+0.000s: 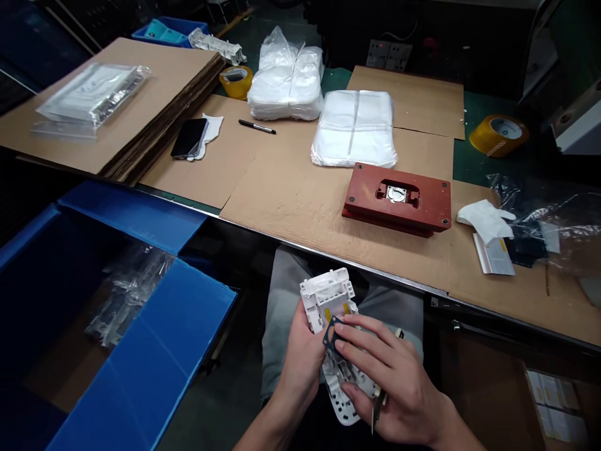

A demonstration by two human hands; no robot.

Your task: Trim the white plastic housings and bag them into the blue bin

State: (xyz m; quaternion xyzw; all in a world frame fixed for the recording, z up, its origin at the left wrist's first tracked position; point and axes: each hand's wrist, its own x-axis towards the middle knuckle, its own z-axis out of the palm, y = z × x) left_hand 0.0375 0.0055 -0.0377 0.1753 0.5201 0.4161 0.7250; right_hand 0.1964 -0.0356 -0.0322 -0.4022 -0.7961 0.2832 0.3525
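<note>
Two-handed hold over lap [394,307], on the near side of table edge [328,254]. In left hand [303,351]: white frame [328,287], gripped along one side, thumb reaching dark plate [333,345]. In right hand [399,376]: fingers narrowly spaced, tips resting on the same plate, over the frame's middle; also thin tool [378,406], held within the same grasp. Judged part-way: yellow strips [327,314] in the frame, plate located against it but not yet released. Unclear, under the fingers, whether fixed or merely laid on. Within red block [361,194]: silver piece [397,193] in the recess, well apart from the frame. To the left, apart from the forearm: blue box [154,351], with flap as side limit. Just beyond the frame: the same table edge, limiting forward swing. Widest room for movement: above cardboard [282,188], between phone [189,138] and red block.
</note>
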